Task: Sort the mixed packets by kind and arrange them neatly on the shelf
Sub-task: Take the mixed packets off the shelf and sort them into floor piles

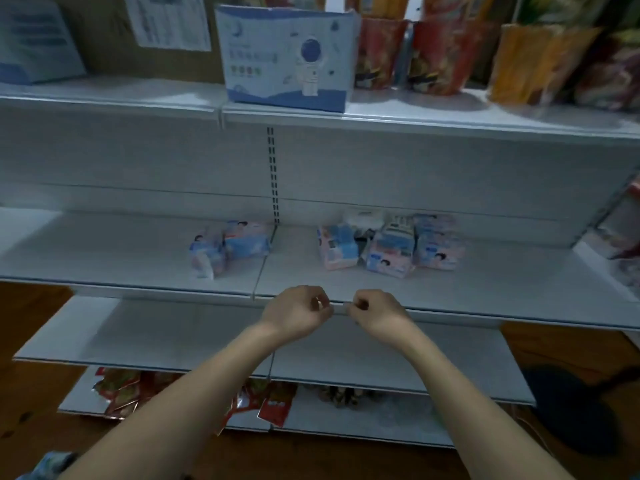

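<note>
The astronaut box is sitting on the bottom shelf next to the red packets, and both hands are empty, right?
Not quite. The head view shows the astronaut box on the top shelf, not the bottom one. The red packets lie on the lowest shelf, far below it. The rest holds: the left hand and right hand hold nothing.

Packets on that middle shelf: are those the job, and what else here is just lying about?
Part of the job:
left packet group
right packet pile
middle shelf

Lying about:
astronaut box
upright snack bags
red packets on the bottom shelf
wall paper
</note>
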Tool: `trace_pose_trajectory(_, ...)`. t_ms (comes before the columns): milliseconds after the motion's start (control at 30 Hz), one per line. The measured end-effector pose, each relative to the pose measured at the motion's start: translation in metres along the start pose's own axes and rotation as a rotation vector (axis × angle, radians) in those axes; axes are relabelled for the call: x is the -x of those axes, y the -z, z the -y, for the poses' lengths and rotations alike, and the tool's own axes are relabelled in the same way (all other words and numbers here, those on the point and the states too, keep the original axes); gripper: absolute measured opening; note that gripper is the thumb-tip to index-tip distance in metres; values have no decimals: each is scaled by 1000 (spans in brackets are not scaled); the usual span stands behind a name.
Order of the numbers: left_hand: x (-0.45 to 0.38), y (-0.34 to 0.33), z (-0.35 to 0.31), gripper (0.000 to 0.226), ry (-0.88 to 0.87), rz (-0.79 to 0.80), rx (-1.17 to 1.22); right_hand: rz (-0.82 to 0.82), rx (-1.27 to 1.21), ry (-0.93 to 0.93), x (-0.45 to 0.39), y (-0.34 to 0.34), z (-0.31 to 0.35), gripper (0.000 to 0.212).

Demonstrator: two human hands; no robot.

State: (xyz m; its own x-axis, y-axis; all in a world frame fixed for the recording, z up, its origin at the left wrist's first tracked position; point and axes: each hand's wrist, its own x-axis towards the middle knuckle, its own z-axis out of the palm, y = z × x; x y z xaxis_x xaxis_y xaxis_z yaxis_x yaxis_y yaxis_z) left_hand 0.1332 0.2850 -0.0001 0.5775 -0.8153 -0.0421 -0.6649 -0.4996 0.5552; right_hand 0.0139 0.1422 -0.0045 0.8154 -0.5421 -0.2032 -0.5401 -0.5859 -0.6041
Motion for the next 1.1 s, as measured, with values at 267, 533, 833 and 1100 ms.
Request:
trace_pose_trajectory(267, -51, -40, -31, 23, -32, 92, -55, -31, -106, 12, -24, 8, -48, 34)
trace_pose_trajectory(533, -139, -46, -28, 13, -92, 58, 26, -13, -134, -57, -86, 39, -69, 33)
trace_pose_trajectory(833, -270, -13, -40, 16, -231, -116, 162, -320, -153, -61, -172, 131, -67, 9)
trace_pose_trajectory(1100, -334, -44, -34, 71, -195, 53, -219, -281, 140, -100, -227, 140, -88, 38)
